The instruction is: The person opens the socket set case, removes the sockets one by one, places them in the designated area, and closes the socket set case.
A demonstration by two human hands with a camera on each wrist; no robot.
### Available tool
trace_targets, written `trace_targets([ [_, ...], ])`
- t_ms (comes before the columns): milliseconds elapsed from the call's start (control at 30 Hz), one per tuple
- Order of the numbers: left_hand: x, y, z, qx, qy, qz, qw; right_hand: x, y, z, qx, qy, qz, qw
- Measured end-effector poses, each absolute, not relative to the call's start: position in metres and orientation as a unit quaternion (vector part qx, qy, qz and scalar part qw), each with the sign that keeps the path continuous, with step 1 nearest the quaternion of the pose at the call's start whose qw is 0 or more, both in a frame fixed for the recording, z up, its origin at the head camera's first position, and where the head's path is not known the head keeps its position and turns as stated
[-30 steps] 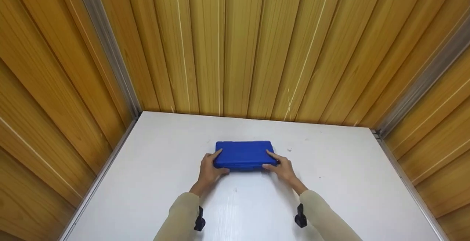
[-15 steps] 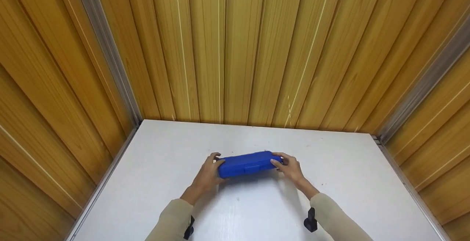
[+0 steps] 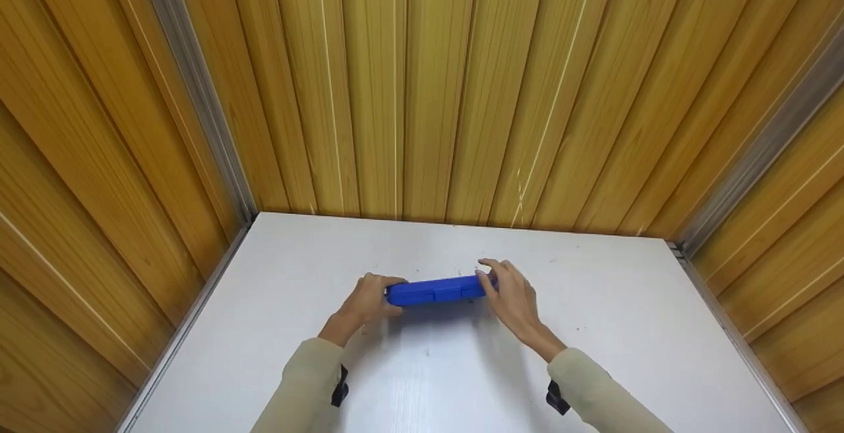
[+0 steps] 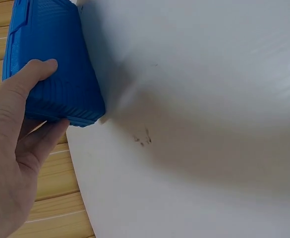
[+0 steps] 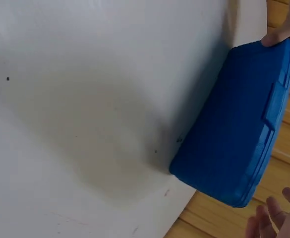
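A blue plastic case (image 3: 435,290) with a latch on its long narrow side is held over the white table, that side facing me. My left hand (image 3: 362,301) grips its left end; in the left wrist view the thumb (image 4: 41,70) lies on one broad face and fingers curl behind the other. At the right end is my right hand (image 3: 514,300), fingers spread and slightly bent. The right wrist view shows a gap between those fingers (image 5: 276,212) and the case's corner. Whether the case touches the table anywhere is hard to tell.
The white tabletop (image 3: 593,341) carries small dark specks and scuffs. Yellow wood-patterned panels (image 3: 428,90) rise behind it and on both sides, with grey metal posts (image 3: 198,84) at the corners. Both sleeves have a dark strap at the wrist.
The case has been tipped up from lying flat, so its latch side now faces me. My right hand has loosened from the right end, while the left keeps its grip.
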State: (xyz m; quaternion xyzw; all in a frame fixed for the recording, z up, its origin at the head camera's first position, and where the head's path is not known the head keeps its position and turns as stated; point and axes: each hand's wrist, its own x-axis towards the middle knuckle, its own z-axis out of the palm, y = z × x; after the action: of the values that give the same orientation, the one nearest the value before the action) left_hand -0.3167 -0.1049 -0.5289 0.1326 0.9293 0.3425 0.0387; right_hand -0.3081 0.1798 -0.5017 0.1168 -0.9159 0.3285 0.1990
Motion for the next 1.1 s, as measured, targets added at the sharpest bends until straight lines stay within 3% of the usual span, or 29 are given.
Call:
trace_targets([
  [67, -0.318, -0.105, -0.527, 0.129, 0.931, 0.34, 0.038, -0.307, 0.172, -0.501, 0.11, -0.897, 0.413, 0.112],
  [233, -0.319, -0.092, -0.531, 0.159, 0.941, 0.297, 0.005, -0.299, 0.169, -0.508, -0.004, -0.812, 0.575, -0.101],
  [400, -0.312, -0.093, -0.544, 0.174, 0.955, 0.237, -0.047, -0.292, 0.158, -0.514, -0.053, -0.745, 0.64, -0.181],
  [667, -0.306, -0.105, -0.546, 0.146, 0.966, 0.206, -0.06, -0.278, 0.123, -0.522, -0.091, -0.671, 0.714, -0.176],
  [900, -0.311, -0.102, -0.541, 0.175, 0.963, 0.196, -0.057, -0.281, 0.126, -0.532, -0.091, -0.679, 0.719, -0.118],
  [1100, -0.315, -0.106, -0.534, 0.171, 0.966, 0.19, -0.043, -0.288, 0.128, -0.536, -0.053, -0.712, 0.693, -0.1],
])
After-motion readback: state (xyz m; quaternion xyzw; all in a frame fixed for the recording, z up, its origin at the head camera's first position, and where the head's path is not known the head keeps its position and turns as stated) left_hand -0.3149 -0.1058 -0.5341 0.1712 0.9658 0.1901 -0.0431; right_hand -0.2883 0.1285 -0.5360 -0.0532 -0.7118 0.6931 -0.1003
